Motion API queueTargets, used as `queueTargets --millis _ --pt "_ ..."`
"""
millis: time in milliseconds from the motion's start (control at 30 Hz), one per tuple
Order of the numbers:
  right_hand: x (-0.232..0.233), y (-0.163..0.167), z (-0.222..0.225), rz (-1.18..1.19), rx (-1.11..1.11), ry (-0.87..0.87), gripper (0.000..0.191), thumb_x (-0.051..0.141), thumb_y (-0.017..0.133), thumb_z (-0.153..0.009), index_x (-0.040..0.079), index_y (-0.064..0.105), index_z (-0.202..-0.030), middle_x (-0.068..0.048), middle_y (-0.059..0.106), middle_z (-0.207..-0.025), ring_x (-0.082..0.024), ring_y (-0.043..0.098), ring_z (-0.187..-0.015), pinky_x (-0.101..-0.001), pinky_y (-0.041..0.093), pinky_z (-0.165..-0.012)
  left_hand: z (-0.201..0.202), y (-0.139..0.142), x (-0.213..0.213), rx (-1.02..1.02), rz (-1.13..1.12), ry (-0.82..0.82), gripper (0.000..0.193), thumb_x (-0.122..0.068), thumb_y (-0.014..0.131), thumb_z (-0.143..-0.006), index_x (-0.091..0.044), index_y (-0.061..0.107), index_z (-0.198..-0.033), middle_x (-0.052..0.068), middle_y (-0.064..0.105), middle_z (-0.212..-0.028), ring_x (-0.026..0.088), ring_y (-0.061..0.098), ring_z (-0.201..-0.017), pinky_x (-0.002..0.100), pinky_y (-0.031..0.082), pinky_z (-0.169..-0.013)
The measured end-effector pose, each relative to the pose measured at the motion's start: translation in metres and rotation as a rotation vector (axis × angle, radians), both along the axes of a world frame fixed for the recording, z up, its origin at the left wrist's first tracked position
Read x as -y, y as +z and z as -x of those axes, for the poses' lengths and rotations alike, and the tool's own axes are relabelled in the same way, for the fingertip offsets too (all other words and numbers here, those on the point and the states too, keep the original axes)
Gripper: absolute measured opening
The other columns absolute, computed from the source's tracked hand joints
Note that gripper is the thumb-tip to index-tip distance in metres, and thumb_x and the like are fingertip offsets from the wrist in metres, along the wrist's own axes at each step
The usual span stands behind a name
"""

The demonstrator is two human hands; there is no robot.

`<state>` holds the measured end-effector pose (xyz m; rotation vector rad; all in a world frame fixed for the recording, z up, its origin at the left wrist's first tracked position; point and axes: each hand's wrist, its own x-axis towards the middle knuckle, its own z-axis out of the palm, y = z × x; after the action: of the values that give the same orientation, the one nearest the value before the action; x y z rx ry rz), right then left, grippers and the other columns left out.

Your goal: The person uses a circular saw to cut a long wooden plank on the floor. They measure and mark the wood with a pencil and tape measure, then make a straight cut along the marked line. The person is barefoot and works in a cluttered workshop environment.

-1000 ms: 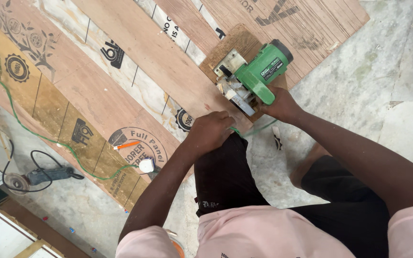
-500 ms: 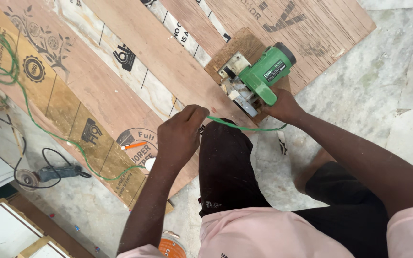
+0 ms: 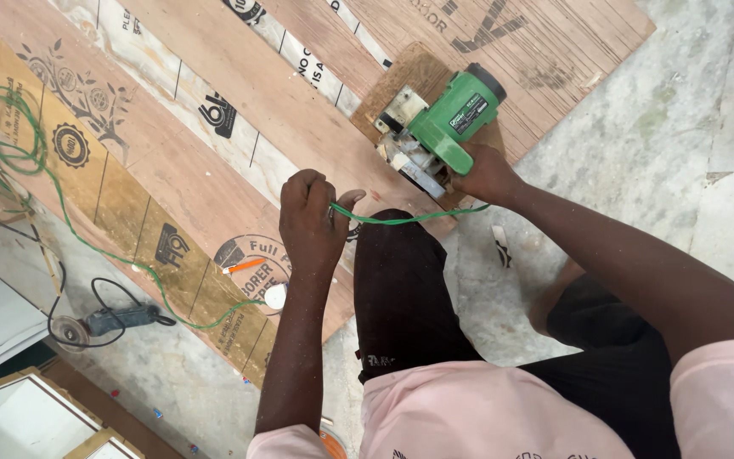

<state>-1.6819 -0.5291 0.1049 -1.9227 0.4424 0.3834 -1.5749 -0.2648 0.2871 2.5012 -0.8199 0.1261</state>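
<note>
A person crouches over plywood sheets [image 3: 239,110] on the floor. The right hand [image 3: 486,174] grips a green circular saw [image 3: 443,127]; the left hand [image 3: 312,221] is closed around its green cord [image 3: 401,219]. Beyond the left hand lie an orange pencil [image 3: 244,266] and an angle grinder [image 3: 99,323].

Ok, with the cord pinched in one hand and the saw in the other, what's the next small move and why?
Probably draw the green cord a little further back toward the knee. The left hand pinches it while the right hand grips the green saw on the plywood, and the cord stretches close behind the saw, so keeping it away from the tool looks sensible.
</note>
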Motion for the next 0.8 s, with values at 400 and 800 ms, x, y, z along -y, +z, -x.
queueTargets --millis 400,800 --pt "-0.002 0.004 -0.012 -0.031 -0.034 -0.006 0.030 0.013 0.075 -0.074 0.007 0.069 -0.103 -0.014 0.074 -0.096 -0.027 0.073 -0.091 -0.0423 0.056 -0.083 -0.007 -0.020 -0.004 -0.017 0.044 0.077 0.033 -0.023 0.086 -0.089 -0.004 0.060 -0.091 0.013 0.059 -0.119 0.033 0.059 -0.113 0.043 0.053 -0.089" --pt "-0.007 0.013 -0.024 -0.050 -0.046 -0.052 0.036 0.015 0.073 -0.076 0.007 0.070 -0.112 -0.015 0.075 -0.096 -0.028 0.074 -0.089 -0.0410 0.057 -0.082 -0.027 -0.045 -0.015 0.012 0.090 0.109 0.028 -0.016 0.085 -0.090 -0.004 0.060 -0.097 0.014 0.059 -0.123 0.035 0.055 -0.116 0.046 0.049 -0.094"
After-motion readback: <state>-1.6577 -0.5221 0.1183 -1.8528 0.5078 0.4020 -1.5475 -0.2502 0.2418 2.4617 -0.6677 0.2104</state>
